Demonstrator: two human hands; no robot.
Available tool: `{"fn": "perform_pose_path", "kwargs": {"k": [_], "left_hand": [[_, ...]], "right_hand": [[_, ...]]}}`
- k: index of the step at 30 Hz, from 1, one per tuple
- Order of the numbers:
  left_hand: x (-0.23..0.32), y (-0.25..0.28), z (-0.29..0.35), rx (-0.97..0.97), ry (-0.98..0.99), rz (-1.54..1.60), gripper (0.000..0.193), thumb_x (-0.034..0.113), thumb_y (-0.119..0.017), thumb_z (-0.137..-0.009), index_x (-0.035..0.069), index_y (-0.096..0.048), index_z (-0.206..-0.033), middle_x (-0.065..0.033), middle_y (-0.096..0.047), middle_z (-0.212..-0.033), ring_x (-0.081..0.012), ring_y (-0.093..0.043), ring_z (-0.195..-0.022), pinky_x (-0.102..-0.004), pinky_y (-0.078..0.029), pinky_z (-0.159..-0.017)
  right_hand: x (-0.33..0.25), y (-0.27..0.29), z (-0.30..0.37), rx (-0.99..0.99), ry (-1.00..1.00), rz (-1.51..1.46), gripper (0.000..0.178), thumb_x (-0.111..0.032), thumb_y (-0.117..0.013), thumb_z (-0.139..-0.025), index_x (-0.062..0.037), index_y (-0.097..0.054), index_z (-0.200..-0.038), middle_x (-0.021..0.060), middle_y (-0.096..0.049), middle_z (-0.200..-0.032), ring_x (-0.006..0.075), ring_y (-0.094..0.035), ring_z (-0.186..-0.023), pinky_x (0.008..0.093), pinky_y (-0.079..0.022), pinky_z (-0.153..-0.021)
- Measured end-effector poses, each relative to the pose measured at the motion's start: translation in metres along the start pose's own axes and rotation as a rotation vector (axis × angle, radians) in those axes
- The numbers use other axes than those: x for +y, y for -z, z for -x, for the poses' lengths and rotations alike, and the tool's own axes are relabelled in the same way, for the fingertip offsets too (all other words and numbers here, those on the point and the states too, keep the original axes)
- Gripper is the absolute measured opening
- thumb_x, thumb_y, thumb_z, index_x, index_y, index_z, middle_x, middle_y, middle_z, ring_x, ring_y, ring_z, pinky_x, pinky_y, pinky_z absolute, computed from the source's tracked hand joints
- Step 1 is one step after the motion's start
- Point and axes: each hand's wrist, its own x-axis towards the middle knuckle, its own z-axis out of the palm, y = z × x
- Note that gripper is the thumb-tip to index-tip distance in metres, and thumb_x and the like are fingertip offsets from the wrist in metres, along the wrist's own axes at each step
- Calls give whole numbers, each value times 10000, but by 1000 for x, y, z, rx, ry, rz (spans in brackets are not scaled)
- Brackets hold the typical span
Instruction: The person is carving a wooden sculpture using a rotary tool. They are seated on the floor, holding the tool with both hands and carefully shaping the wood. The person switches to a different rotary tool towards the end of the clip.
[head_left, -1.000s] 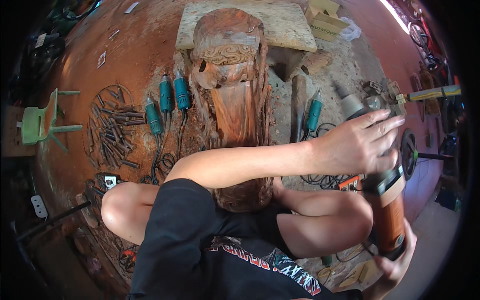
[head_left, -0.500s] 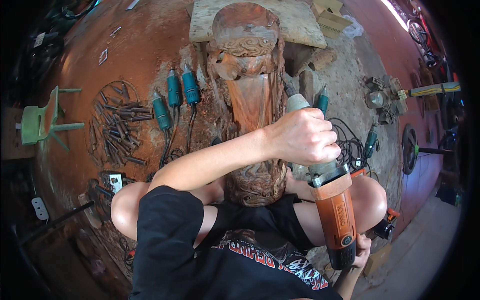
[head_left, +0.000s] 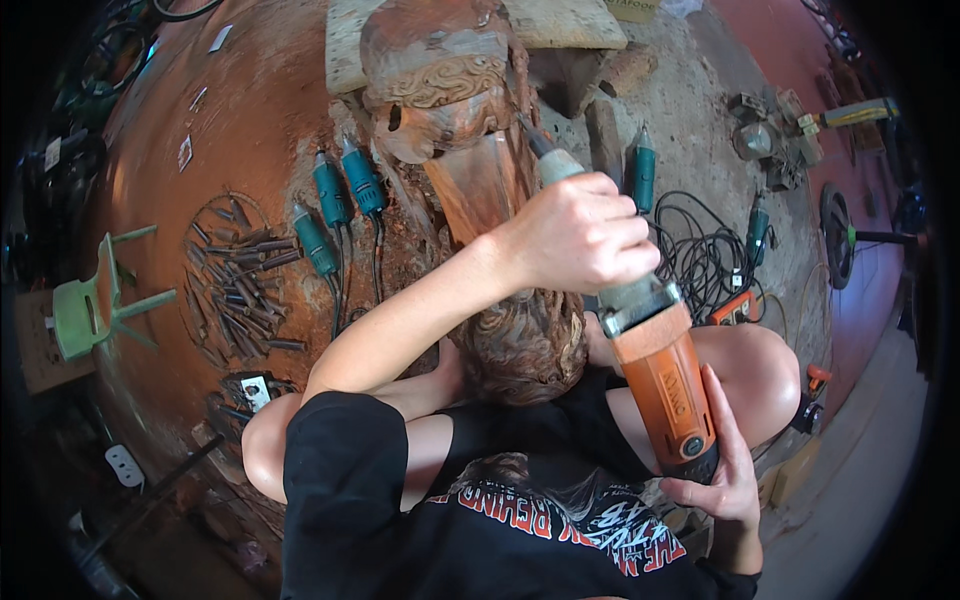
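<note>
Right hand [head_left: 728,475] is curved around the dark rear end of an orange straight grinder [head_left: 660,385], with the thumb on the near side and the fingers along its right flank. Left hand [head_left: 590,230] makes a tight fist around the grey neck of this tool, and its forearm crosses in front of the body from the left. Both bent legs are bare, and between them lies a long reddish-brown wood carving [head_left: 470,195], stretching away from the person. Its near end has carved curls, its middle is a smooth panel, and a band of swirls is farther up. The pointed bit [head_left: 538,138] of the grinder is at the right edge of the carving; whether the tip touches the wood, I cannot tell.

To the right, black cables [head_left: 700,240] lie in loose coils near an orange socket box [head_left: 738,308]. Three teal die grinders [head_left: 330,192] lie to the left of the carving. Beyond these, farther left, are a heap of slim dark rods [head_left: 245,290] and a light green chair [head_left: 85,318]. At the far end, the carving overlaps a pale board [head_left: 570,28], with a cardboard box [head_left: 632,9] behind.
</note>
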Motion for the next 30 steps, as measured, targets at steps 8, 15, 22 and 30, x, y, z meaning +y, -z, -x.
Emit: {"fn": "perform_pose_path", "kwargs": {"k": [8,15,22,30], "left_hand": [[-28,-4,9,-79,17,71,78,161,-680,-699,117,-636,-745,16,-579,-683,-157,-621,-646,-295,-513,-615],[-40,3,10,-104,58,53,81,159,-681,-707,105,-651,-760,12,-621,-716,-166,-660,-690,-309,-537,-645],[-45,-4,12,-65,71,35,45,170,-673,-734,160,-630,-741,38,-554,-670,-139,-627,-669,-300,-518,-637],[-49,-1,13,-86,66,55,78,160,-672,-714,98,-662,-761,-3,-567,-669,-183,-623,-645,-319,-518,-605]], "right_hand": [[-22,-8,-34,12,63,165,1119,-12,-843,-623,60,-297,-1597,222,-521,-1524,282,-496,-1425,381,-311,-1206],[-35,-8,-51,-9,78,161,1120,8,-821,-607,65,-298,-1596,213,-529,-1520,276,-471,-1448,373,-275,-1221],[-32,-2,-57,-13,103,151,1133,-17,-820,-595,67,-297,-1597,219,-556,-1489,286,-493,-1432,378,-276,-1221],[-31,-2,-64,-15,102,149,1133,-15,-811,-594,71,-292,-1597,222,-571,-1472,283,-502,-1425,364,-277,-1216]]}}
